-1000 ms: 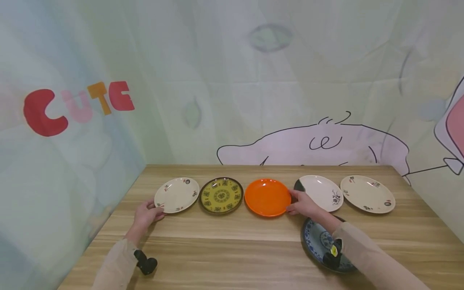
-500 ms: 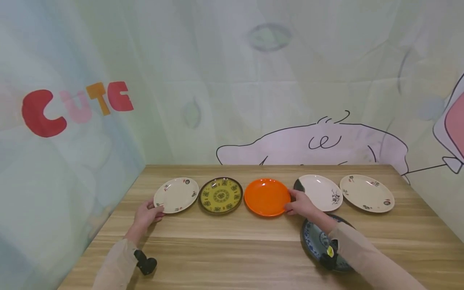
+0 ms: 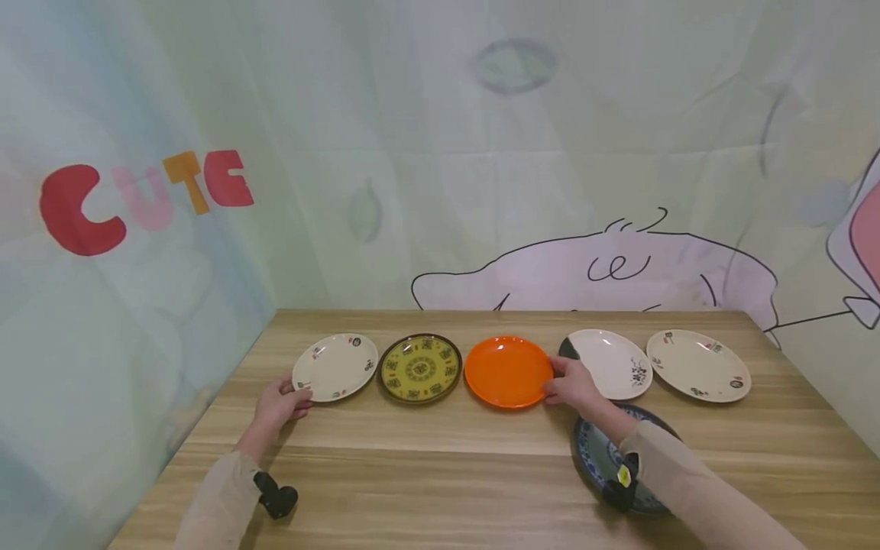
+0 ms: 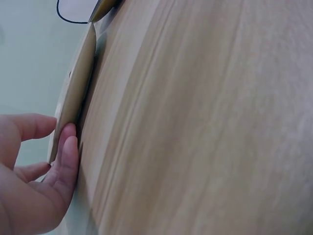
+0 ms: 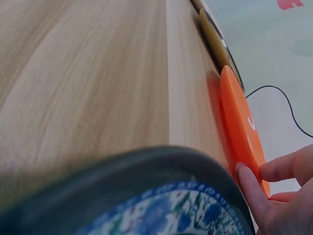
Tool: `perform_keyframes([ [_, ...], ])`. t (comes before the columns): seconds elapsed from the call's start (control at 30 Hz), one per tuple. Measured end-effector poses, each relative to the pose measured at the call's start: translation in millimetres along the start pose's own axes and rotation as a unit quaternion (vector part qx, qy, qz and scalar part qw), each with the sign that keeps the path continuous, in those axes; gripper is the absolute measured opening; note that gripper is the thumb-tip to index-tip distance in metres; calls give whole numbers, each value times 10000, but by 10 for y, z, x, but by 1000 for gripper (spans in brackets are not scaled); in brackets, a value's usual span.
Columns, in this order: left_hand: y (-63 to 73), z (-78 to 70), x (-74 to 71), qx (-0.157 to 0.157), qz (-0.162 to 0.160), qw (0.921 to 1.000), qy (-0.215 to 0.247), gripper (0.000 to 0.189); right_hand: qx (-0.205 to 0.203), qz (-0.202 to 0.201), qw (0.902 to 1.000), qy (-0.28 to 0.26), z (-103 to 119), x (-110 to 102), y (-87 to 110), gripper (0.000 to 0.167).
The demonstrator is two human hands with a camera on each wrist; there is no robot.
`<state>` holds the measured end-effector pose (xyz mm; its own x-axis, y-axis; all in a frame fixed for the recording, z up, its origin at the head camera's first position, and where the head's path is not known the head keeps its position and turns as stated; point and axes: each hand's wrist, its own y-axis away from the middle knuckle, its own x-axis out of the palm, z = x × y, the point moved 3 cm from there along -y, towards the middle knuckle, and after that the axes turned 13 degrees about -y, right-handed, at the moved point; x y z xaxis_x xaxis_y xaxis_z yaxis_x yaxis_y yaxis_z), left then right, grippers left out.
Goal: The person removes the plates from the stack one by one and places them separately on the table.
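Note:
In the head view, my left hand (image 3: 276, 409) is at the near left rim of a cream plate (image 3: 335, 367) with small printed motifs. The left wrist view shows thumb and fingers on either side of that plate's edge (image 4: 78, 83). My right hand (image 3: 574, 385) pinches the right rim of a plain orange plate (image 3: 507, 372). In the right wrist view, a fingertip reaches under the orange rim (image 5: 239, 122) while the others lie against its upper side. Between these two plates lies a yellow-green patterned plate (image 3: 420, 369) with a dark rim.
Right of the orange plate are a white plate (image 3: 612, 363) with a dark patch and another cream plate (image 3: 699, 367). A blue-and-white plate with a dark rim (image 3: 593, 451) lies nearer, partly under my right forearm. A printed curtain (image 3: 357, 191) hangs behind the wooden table (image 3: 426, 481).

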<state>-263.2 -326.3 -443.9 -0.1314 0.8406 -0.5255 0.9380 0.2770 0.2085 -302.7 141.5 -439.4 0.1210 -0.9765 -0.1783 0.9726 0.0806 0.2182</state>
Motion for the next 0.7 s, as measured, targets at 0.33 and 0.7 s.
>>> perform_keyframes([
  [0.33,2,-7,-1,9,0,10000,-78,57,26,-82,9993,-367,76,-2,47,58],
  [0.7,-8,-1,-8,-3,-27,9998,-175,59,9,77,9966,-816,119,-40,112,58],
])
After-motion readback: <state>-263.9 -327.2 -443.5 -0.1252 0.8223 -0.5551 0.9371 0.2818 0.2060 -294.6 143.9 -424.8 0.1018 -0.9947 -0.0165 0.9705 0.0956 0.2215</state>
